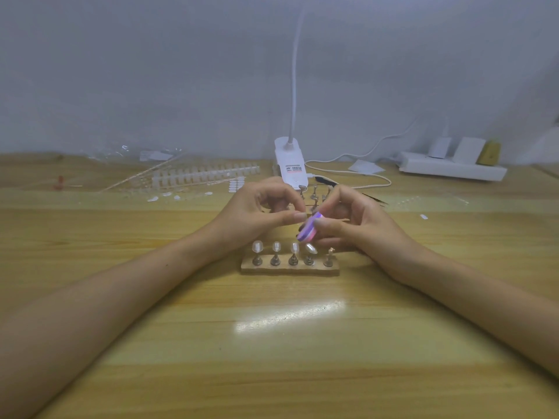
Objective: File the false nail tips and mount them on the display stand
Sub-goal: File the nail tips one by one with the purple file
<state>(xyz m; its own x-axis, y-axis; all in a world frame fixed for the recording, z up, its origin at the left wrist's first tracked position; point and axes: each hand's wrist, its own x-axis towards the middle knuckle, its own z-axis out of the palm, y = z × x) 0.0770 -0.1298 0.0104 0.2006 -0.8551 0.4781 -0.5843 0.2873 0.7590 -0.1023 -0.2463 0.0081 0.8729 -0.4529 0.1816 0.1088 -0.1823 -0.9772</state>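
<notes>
Tabletop [121, 373] of pale wood fills the lower frame. Left hand [257, 213] and right hand [357, 222] meet at centre, just above the wooden display stand [290, 268]. Right hand grips a purple-and-pink nail file [306, 230]. Left hand's thumb and forefinger pinch together beside the file's top; whether they hold anything I cannot tell. Four clear false nail tips [294, 248] sit mounted on the stand's holders.

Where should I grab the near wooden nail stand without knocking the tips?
Probably pinch the wooden stand by its two short ends, coming in low from either side. Upright pegs line its top, four carrying nail tips, so a grasp from above would bump them.
</notes>
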